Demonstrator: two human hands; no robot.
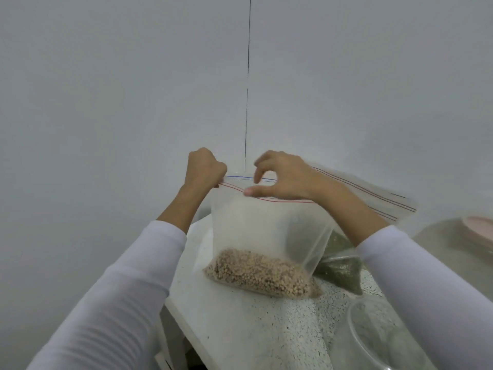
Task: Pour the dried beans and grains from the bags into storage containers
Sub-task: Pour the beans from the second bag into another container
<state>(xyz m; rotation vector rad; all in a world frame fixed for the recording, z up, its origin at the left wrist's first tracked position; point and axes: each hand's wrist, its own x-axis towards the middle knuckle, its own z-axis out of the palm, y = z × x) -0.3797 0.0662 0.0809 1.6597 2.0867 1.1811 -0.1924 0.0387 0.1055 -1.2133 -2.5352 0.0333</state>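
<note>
The left hand (204, 166) grips a corner of the zip bag of tan grains (262, 236); the right hand (282, 177) pinches its seal. The film is thin and slippery, heavy at the bottom, so hold near the zip.

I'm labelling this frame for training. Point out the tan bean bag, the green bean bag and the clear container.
Tan bean bag (262, 273), head view, on the beans.
Green bean bag (342, 271), head view, lower corner.
Clear container (358, 340), head view, left rim.

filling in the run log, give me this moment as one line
stage: opening bag | left hand: grips zip strip corner | right hand: thumb on zip strip | bag of tan beans: upright on table | poured: not yet
</note>
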